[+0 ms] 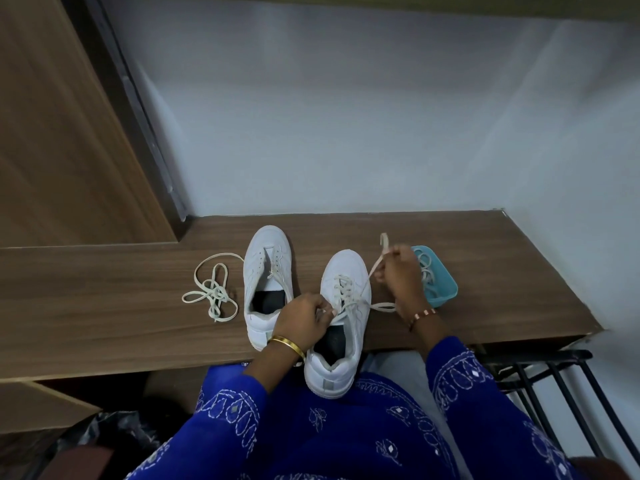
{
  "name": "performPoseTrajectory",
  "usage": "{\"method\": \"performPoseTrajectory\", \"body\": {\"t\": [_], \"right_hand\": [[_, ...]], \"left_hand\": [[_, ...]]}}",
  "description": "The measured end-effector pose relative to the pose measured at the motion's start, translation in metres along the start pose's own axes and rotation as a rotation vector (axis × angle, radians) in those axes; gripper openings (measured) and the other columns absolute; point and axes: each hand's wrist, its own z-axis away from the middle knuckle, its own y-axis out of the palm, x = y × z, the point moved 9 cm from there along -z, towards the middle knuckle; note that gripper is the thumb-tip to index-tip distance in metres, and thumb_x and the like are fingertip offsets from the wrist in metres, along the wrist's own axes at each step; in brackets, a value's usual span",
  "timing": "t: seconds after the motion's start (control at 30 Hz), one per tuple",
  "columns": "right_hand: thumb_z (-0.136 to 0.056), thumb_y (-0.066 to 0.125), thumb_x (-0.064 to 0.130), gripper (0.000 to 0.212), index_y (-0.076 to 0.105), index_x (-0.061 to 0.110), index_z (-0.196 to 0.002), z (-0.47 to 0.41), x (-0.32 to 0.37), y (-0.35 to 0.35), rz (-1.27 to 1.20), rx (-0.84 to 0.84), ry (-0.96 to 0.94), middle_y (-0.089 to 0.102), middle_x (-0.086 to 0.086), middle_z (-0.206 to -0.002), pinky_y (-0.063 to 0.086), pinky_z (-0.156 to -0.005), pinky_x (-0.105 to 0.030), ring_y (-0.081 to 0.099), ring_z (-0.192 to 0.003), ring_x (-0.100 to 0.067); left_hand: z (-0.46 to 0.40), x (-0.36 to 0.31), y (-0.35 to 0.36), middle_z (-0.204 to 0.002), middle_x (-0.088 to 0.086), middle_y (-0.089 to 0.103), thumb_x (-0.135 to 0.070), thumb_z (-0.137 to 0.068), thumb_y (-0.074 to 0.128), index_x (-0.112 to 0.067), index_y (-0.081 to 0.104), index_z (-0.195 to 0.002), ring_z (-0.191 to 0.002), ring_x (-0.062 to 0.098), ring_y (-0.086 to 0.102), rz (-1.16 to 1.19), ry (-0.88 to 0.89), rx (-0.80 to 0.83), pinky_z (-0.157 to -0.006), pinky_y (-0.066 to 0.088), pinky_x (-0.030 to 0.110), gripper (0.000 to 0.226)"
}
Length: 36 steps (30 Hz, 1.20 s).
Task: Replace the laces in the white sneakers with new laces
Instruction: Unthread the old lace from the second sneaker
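Open brown wood-grain shelf top (pixel 485 258) behind both shoes up to the pale wall (pixel 346 133), and bare at far left too; the brown wooden door panel (pixel 52 133) closes off the back left corner. Left of the nearly unlaced white sneaker (pixel 265 282), a loose cream lace tangle (pixel 213 292) takes up the surface; a narrow gap runs between that shoe and the laced white sneaker (pixel 343 317), whose heel overhangs the front edge. On the right the teal plastic tray holding coiled laces (pixel 440 282) sits just behind the right hand (pixel 401 278), with the taut cream lace (pixel 375 265) crossing the space between shoe and tray; the left hand (pixel 304 318) blocks the gap's near end.
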Motion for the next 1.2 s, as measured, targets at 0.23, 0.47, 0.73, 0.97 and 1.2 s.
{"method": "performPoseTrajectory", "body": {"t": [0.23,0.47,0.73,0.97,1.2], "right_hand": [[-0.089,0.053,0.011,0.007,0.054,0.015,-0.083,0.005,-0.006,-0.005,0.128,0.081,-0.040,0.061,-0.003,-0.073,0.044,-0.052,-0.018,0.055,-0.057,-0.010],[-0.083,0.067,0.024,0.022,0.064,0.006,-0.072,0.035,-0.043,0.028,0.521,0.369,-0.091,0.056,-0.001,-0.065,0.037,-0.062,-0.022,0.052,-0.063,-0.013],[-0.086,0.064,0.021,0.038,0.046,0.008,-0.054,0.027,-0.023,0.011,0.264,0.198,-0.031,0.045,-0.005,-0.053,0.033,-0.048,-0.018,0.040,-0.050,-0.014],[-0.087,0.062,0.023,0.034,0.052,0.013,-0.056,0.016,0.020,-0.021,-0.270,0.176,0.090,0.053,0.001,-0.054,0.042,-0.064,-0.028,0.052,-0.058,-0.014],[-0.092,0.047,-0.002,0.016,0.057,0.007,-0.100,0.023,0.013,0.011,-0.449,0.427,0.108,0.049,-0.005,-0.062,0.040,-0.042,-0.019,0.043,-0.045,-0.009]], "left_hand": [[0.000,-0.002,0.000,-0.097,0.007,0.063,-0.026,-0.089,0.058,-0.010,0.063,-0.093,-0.091,0.020,0.058,-0.007,0.020,-0.012,-0.068,0.035,0.020,0.018],[0.001,-0.023,-0.002,-0.103,0.005,0.058,-0.022,-0.088,0.060,-0.017,0.065,-0.112,-0.095,0.019,0.057,-0.040,0.153,-0.046,-0.076,0.039,0.022,0.025],[-0.006,-0.029,0.000,-0.100,0.004,0.063,-0.020,-0.086,0.059,-0.016,0.069,-0.098,-0.092,0.021,0.060,-0.128,0.147,-0.028,-0.075,0.046,0.030,0.016],[-0.003,-0.034,0.003,-0.086,0.007,0.063,-0.017,-0.084,0.054,-0.009,0.063,-0.086,-0.080,0.025,0.061,-0.123,0.210,-0.055,-0.066,0.047,0.032,0.012],[-0.003,-0.027,0.000,-0.099,0.006,0.068,-0.005,-0.085,0.052,-0.012,0.065,-0.107,-0.092,0.020,0.061,0.016,0.175,-0.016,-0.077,0.042,0.022,0.026]]}}
